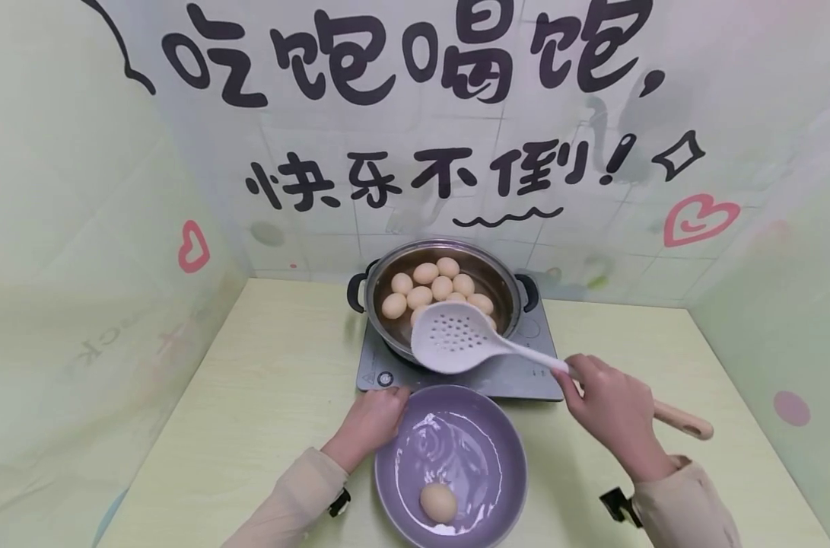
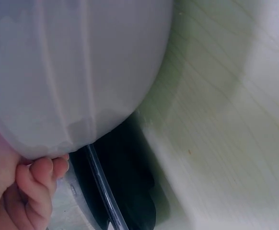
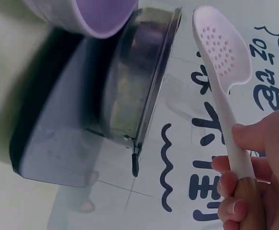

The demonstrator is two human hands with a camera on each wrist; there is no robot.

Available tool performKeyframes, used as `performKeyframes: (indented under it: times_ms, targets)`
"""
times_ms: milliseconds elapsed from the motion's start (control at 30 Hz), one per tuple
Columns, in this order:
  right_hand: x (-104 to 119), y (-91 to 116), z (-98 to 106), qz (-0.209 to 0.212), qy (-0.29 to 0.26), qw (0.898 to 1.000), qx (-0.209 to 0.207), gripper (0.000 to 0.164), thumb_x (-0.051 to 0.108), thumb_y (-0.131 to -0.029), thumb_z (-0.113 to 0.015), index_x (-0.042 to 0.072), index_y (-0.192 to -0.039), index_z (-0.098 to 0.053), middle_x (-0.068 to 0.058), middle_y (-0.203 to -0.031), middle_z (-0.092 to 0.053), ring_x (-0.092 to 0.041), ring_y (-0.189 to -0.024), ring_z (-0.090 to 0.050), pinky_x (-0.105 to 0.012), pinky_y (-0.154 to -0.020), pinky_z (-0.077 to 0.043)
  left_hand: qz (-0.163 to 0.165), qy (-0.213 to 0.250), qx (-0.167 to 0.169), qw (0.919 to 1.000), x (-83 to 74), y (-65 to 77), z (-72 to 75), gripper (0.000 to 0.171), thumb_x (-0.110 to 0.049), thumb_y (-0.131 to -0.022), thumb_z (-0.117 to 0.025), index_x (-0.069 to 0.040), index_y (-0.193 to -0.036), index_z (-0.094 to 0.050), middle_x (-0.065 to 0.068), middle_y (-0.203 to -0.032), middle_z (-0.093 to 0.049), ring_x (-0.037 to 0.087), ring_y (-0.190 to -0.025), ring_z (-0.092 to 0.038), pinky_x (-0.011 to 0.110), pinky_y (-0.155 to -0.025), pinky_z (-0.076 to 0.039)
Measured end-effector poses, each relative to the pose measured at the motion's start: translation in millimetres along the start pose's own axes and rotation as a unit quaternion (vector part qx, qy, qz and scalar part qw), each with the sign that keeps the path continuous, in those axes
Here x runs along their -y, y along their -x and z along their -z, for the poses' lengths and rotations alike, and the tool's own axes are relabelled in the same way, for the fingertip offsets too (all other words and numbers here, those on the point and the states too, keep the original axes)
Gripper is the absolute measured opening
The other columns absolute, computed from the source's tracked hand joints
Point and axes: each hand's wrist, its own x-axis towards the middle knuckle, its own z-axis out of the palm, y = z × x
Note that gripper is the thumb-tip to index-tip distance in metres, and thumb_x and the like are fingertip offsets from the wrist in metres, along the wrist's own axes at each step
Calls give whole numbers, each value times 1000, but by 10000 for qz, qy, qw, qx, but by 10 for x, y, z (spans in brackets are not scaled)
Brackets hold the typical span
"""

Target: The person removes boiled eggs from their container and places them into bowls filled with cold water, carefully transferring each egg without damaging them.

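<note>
My left hand (image 1: 373, 422) grips the left rim of a purple bowl (image 1: 479, 457); in the left wrist view the bowl's pale outside (image 2: 82, 72) shows above curled fingers. One egg (image 1: 438, 502) lies in the bowl's near part, where the surface looks wet and shiny. With my right hand (image 1: 613, 403) I hold a white slotted skimmer (image 1: 452, 342) by its handle, which ends in wood. The skimmer's head carries nothing and hovers over the near rim of a steel pot (image 1: 449, 244). Several eggs (image 1: 442, 288) sit in the pot, some hidden behind the skimmer.
Beneath the pot is a grey induction cooker (image 1: 538, 377), with the bowl just in front of it. The pot's black handles (image 1: 528, 293) stick out left and right. Printed sheets (image 1: 415, 175) wall off the back and sides of the pale wooden table (image 1: 264, 365).
</note>
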Motion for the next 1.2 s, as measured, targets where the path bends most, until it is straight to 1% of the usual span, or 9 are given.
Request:
performKeyframes:
  times_ms: [67, 167, 300, 400, 567, 733, 867, 1033, 1200]
  targets:
    - [-34, -100, -45, 3, 39, 9999, -133, 19, 23, -74, -67, 6, -81, -63, 0, -58, -52, -9, -36, -29, -26, -32, -21, -21, 21, -7, 10000, 1, 7, 2, 10, -11, -79, -65, -5, -81, -57, 7, -67, -60, 19, -51, -55, 27, -43, -44]
    - [-59, -246, -124, -111, 62, 9995, -303, 18, 23, -76, -68, 6, -81, -62, -2, -58, -52, -12, -36, -32, -29, -33, -22, -62, -3, -48, 10000, 4, 9, 0, 11, -11, -79, -65, -5, -80, -56, 7, -67, -60, 20, -51, -55, 27, -43, -44]
    - [-66, -433, -245, -257, 117, 9982, -521, 19, 22, -78, -68, 4, -80, -62, -6, -59, -52, -19, -36, -37, -33, -35, -26, -123, -43, -130, 9998, 6, 4, 0, 12, -11, -79, -66, -5, -80, -56, 6, -67, -60, 19, -50, -55, 27, -43, -44]
    - [-53, -557, -346, -188, 217, 9976, -632, 20, 21, -78, -68, 3, -78, -59, -8, -60, -52, -24, -37, -40, -36, -37, -29, -110, -47, -158, 9998, 4, 4, 10, 12, -11, -79, -65, -5, -80, -56, 6, -66, -60, 19, -50, -55, 27, -43, -44]
    - [-13, -693, -502, -12, 374, 9957, -842, 22, 19, -78, -69, 2, -73, -56, -9, -59, -48, -27, -41, -43, -37, -38, -30, -87, -41, -82, 9999, -3, 6, 17, 12, -11, -79, -65, -5, -80, -55, 7, -66, -59, 19, -50, -55, 27, -43, -43]
    - [5, -749, -651, -41, 442, 9945, -944, 22, 18, -78, -68, 3, -71, -54, -9, -58, -46, -29, -43, -43, -40, -39, -31, -80, -66, -83, 9999, -7, 3, 22, 13, -12, -79, -66, -5, -80, -55, 6, -67, -59, 19, -50, -55, 27, -42, -43]
    - [29, -762, -730, -50, 536, 9950, -839, 23, 17, -78, -68, 3, -71, -51, -10, -58, -45, -30, -45, -43, -41, -39, -32, -55, -36, -52, 10000, -4, 9, 25, 13, -12, -78, -66, -5, -80, -55, 6, -66, -59, 19, -50, -55, 27, -42, -43]
    - [65, -738, -766, -37, 551, 9965, -629, 24, 19, -78, -69, 3, -71, -52, -10, -58, -44, -31, -45, -43, -41, -39, -31, -54, 10, -47, 10000, -1, 19, 19, 13, -12, -78, -66, -5, -80, -55, 6, -67, -59, 19, -51, -55, 27, -43, -44]
    - [102, -686, -765, 148, 569, 9970, -513, 22, 17, -77, -69, 3, -71, -53, -10, -59, -45, -30, -46, -45, -40, -39, -31, -51, 44, -63, 10000, 5, 23, 12, 13, -11, -78, -66, -5, -80, -55, 6, -67, -59, 20, -51, -55, 28, -44, -44]
